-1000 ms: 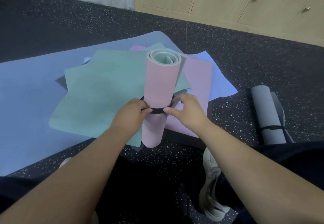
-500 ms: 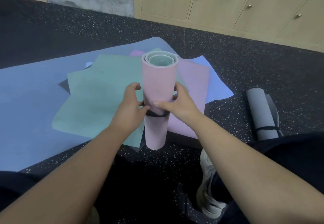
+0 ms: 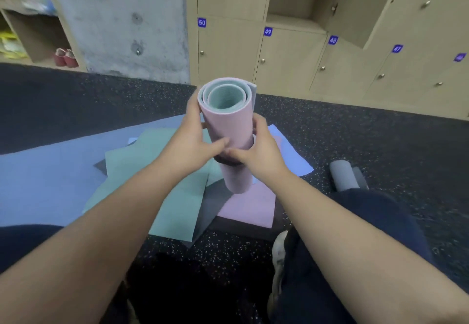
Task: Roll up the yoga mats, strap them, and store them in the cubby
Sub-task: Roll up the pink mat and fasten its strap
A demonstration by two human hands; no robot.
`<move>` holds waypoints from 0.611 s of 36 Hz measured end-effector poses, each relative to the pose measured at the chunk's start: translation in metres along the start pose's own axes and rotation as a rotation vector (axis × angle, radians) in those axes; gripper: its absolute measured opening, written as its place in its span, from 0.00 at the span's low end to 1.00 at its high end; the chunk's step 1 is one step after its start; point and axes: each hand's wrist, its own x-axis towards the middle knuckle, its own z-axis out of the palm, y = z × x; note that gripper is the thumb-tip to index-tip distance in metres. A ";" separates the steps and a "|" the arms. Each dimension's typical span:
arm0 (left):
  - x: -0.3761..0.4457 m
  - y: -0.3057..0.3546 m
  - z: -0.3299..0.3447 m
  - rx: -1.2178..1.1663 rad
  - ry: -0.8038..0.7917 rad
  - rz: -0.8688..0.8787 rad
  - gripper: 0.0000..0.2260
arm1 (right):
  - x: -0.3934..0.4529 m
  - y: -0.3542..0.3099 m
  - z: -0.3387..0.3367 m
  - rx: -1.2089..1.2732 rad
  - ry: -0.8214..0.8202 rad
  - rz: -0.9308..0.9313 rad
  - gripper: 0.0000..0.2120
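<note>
A rolled pink mat (image 3: pixel 228 131) is held up in the air between the two hands, standing almost upright with its top end tipped a little away. A green layer is seen curled inside the roll at its open top.

The left hand (image 3: pixel 189 143) is wrapped around the left side of the roll. Its fingers (image 3: pixel 193 108) are curled round the far side of the roll, and its thumb is laid across the front. The right hand (image 3: pixel 261 153) is wrapped around the right side of the roll. Its fingers (image 3: pixel 257 123) are curled behind the roll, and its thumb is pressed on the front, almost touching the left thumb. The roll is gripped by both hands.

A dark strap (image 3: pixel 227 161) is seen around the roll just under the thumbs. The top of the roll is stuck out above the fingers, and the bottom end is hung below them, above the flat mats.

Under the hands, a flat green mat (image 3: pixel 157 184), a flat pink mat (image 3: pixel 250 209) and a big blue mat (image 3: pixel 45 179) are spread on the speckled dark floor (image 3: pixel 355 131). A rolled grey mat (image 3: pixel 342 175) is laid on the floor to the right of the right fingers, well apart from them. Wooden lockers (image 3: pixel 286 54) with number tags are seen beyond the fingers, and one locker door is open.
</note>
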 end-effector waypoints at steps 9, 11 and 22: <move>0.013 0.078 0.028 -0.112 0.073 0.144 0.45 | -0.018 -0.035 -0.065 0.055 0.174 -0.159 0.28; 0.015 0.096 0.040 -0.134 0.072 0.161 0.41 | -0.023 -0.034 -0.081 0.083 0.220 -0.157 0.30; 0.011 0.132 0.135 -0.216 -0.156 0.197 0.39 | -0.068 0.050 -0.159 -0.056 0.381 -0.086 0.55</move>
